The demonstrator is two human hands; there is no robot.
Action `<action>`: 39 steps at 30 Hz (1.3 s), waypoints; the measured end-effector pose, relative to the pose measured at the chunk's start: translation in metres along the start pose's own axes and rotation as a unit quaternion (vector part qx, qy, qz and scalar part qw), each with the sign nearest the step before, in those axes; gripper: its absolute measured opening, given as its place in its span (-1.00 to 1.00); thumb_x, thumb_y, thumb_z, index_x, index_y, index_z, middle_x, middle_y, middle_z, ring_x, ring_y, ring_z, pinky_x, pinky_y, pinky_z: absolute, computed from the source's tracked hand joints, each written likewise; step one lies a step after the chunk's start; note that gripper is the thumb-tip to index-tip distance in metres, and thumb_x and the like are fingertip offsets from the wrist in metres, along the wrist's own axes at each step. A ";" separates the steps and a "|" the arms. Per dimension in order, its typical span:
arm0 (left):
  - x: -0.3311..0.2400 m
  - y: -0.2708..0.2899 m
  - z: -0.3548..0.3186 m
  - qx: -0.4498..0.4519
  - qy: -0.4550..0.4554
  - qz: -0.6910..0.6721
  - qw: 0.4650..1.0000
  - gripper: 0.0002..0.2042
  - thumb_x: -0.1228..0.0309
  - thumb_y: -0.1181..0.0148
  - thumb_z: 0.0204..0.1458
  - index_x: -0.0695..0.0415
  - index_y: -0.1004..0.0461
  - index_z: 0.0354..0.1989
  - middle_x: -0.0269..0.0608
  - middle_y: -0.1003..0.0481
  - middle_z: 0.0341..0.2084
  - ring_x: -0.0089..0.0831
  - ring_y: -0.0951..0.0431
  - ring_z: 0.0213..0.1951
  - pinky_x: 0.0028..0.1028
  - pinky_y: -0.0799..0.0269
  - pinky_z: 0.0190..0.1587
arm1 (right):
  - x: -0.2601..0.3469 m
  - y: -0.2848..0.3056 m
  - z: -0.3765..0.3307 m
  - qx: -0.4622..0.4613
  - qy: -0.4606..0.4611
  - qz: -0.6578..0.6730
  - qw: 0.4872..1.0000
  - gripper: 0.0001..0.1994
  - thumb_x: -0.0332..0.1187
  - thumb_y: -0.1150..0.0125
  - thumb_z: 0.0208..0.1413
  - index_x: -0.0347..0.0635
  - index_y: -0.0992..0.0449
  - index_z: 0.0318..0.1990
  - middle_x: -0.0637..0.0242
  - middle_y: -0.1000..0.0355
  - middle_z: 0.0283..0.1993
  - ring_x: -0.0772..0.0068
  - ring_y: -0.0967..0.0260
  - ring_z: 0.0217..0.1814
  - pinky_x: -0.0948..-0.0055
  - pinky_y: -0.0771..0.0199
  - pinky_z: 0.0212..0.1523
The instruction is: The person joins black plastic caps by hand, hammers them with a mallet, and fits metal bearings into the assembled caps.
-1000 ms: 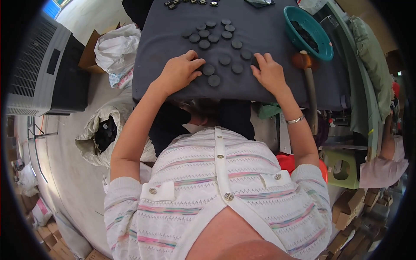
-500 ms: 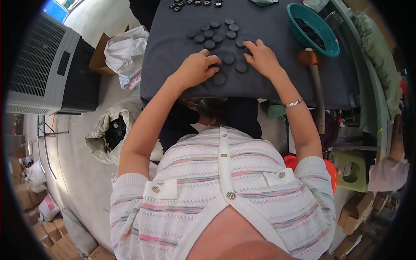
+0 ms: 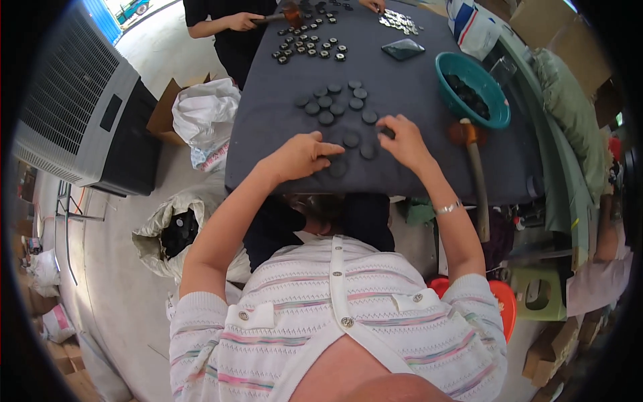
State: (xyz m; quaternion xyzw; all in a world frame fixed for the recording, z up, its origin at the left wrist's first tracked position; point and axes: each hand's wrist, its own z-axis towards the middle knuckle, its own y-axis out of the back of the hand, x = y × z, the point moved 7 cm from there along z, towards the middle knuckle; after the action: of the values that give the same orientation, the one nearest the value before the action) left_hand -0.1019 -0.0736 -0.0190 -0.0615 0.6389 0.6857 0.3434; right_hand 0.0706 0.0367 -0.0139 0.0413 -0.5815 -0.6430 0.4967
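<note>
Several black round discs (image 3: 335,102) lie in a loose cluster on a table under a dark cloth (image 3: 268,134). My left hand (image 3: 300,157) rests flat on the cloth, its fingertips reaching toward two discs, one ahead (image 3: 350,140) and one just below (image 3: 337,169). My right hand (image 3: 404,142) is a little to the right, its fingers curled around a black disc (image 3: 387,132) at the cluster's near edge. Another disc (image 3: 367,151) lies between my hands.
A teal bowl (image 3: 450,67) holding black discs stands at the right, with a wooden-handled mallet (image 3: 477,187) below it. At the far end another person's hand (image 3: 241,21) works among small parts (image 3: 308,45). A dark phone (image 3: 403,48), white sacks (image 3: 204,114) and a grey cooler (image 3: 74,114) are nearby.
Both my hands have slid forward from the table's near edge into the cluster of discs, and have come closer together. My right fingers have curled onto a disc.
</note>
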 end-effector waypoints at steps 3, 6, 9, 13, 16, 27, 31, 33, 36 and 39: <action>0.001 -0.007 0.002 0.028 0.010 0.064 0.998 -0.62 0.44 -0.20 -0.10 -0.03 -0.49 -0.02 -0.03 -0.41 -0.41 -0.07 -0.48 -0.36 -0.24 -0.39 -0.29 | 0.031 -0.003 -0.020 0.092 0.005 -0.079 0.993 -0.71 -0.36 -0.25 -0.09 -0.10 -0.47 -0.14 0.07 -0.36 -0.26 -0.02 -0.40 -0.23 0.17 -0.43 -0.19; 0.000 -0.010 0.008 0.027 -0.043 0.081 0.995 -0.65 0.43 -0.20 -0.11 0.03 -0.50 -0.07 0.00 -0.43 -0.42 -0.03 -0.48 -0.39 -0.21 -0.40 -0.30 | 0.036 -0.024 -0.032 0.128 0.020 -0.150 0.980 -0.62 -0.36 -0.25 -0.07 -0.05 -0.43 -0.02 0.03 -0.35 -0.25 -0.05 -0.41 -0.21 0.13 -0.44 -0.18; 0.008 -0.005 0.009 0.026 -0.036 0.052 0.998 -0.66 0.45 -0.22 -0.14 0.05 -0.50 -0.10 0.01 -0.42 -0.43 -0.03 -0.48 -0.37 -0.20 -0.41 -0.29 | 0.039 -0.031 -0.028 0.121 0.040 -0.156 0.979 -0.56 -0.34 -0.24 -0.04 -0.01 -0.37 0.07 -0.02 -0.34 -0.25 -0.10 -0.40 -0.22 0.08 -0.43 -0.18; 0.018 -0.009 0.017 0.010 0.013 0.087 0.996 -0.69 0.40 -0.24 -0.15 0.03 -0.51 -0.15 -0.04 -0.46 -0.44 -0.05 -0.50 -0.35 -0.21 -0.43 -0.26 | 0.033 -0.036 -0.019 0.075 0.018 -0.217 0.973 -0.76 -0.31 -0.23 0.00 -0.16 -0.35 -0.23 0.00 -0.34 -0.28 -0.08 -0.45 -0.29 0.12 -0.49 -0.29; 0.019 -0.006 0.012 -0.015 0.016 0.056 0.998 -0.71 0.40 -0.24 -0.16 0.02 -0.50 -0.18 -0.08 -0.47 -0.46 -0.07 -0.51 -0.35 -0.21 -0.43 -0.27 | 0.030 -0.036 -0.020 0.042 0.019 -0.206 0.977 -0.76 -0.30 -0.23 0.00 -0.12 -0.38 -0.21 0.01 -0.34 -0.28 -0.07 -0.45 -0.31 0.12 -0.49 -0.30; -0.022 -0.026 0.008 -0.007 0.069 0.148 0.987 -0.68 0.32 -0.30 -0.17 0.02 -0.50 -0.17 -0.05 -0.48 -0.45 -0.10 -0.52 -0.38 -0.24 -0.43 -0.31 | 0.033 -0.041 -0.019 0.004 0.061 -0.221 0.973 -0.78 -0.28 -0.25 -0.02 0.00 -0.43 -0.20 0.10 -0.32 -0.33 0.01 -0.44 -0.39 0.19 -0.49 -0.39; -0.020 -0.025 0.018 0.063 0.104 0.135 0.983 -0.67 0.33 -0.34 -0.21 0.09 -0.52 -0.20 -0.03 -0.52 -0.45 -0.11 -0.55 -0.32 -0.24 -0.44 -0.26 | 0.027 -0.039 -0.018 -0.010 0.063 -0.190 0.980 -0.80 -0.28 -0.24 -0.01 -0.02 -0.45 -0.22 0.13 -0.32 -0.35 0.03 -0.44 -0.38 0.18 -0.47 -0.38; -0.018 -0.021 0.019 0.053 0.119 0.108 0.986 -0.64 0.33 -0.38 -0.25 0.14 -0.55 -0.22 -0.01 -0.55 -0.42 -0.13 -0.56 -0.28 -0.27 -0.45 -0.21 | 0.022 -0.034 -0.017 -0.004 0.035 -0.105 0.994 -0.80 -0.30 -0.25 0.00 -0.05 -0.48 -0.20 0.15 -0.34 -0.37 0.07 -0.42 -0.36 0.21 -0.43 -0.34; 0.001 -0.012 0.010 -0.061 0.091 -0.057 0.992 -0.66 0.31 -0.38 -0.26 0.18 -0.56 -0.26 -0.02 -0.55 -0.40 -0.12 -0.57 -0.29 -0.32 -0.47 -0.20 | 0.019 -0.031 -0.018 -0.007 0.007 0.022 1.000 -0.78 -0.34 -0.27 0.01 -0.08 -0.51 -0.16 0.17 -0.37 -0.38 0.12 -0.39 -0.35 0.26 -0.39 -0.30; 0.018 -0.015 0.001 -0.089 0.147 -0.156 0.973 -0.61 0.38 -0.40 -0.24 0.22 -0.53 -0.18 -0.09 -0.56 -0.43 -0.38 -0.55 -0.36 -0.47 -0.43 -0.22 | 0.019 -0.032 -0.019 -0.001 0.015 0.060 0.998 -0.76 -0.37 -0.28 0.00 -0.11 -0.52 -0.14 0.18 -0.39 -0.38 0.14 -0.38 -0.35 0.30 -0.38 -0.29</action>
State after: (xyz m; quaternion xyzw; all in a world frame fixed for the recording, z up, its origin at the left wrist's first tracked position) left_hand -0.1062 -0.0662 -0.0408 -0.2905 0.6011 0.6617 0.3414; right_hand 0.0540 0.0047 -0.0352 0.0158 -0.5745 -0.6122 0.5431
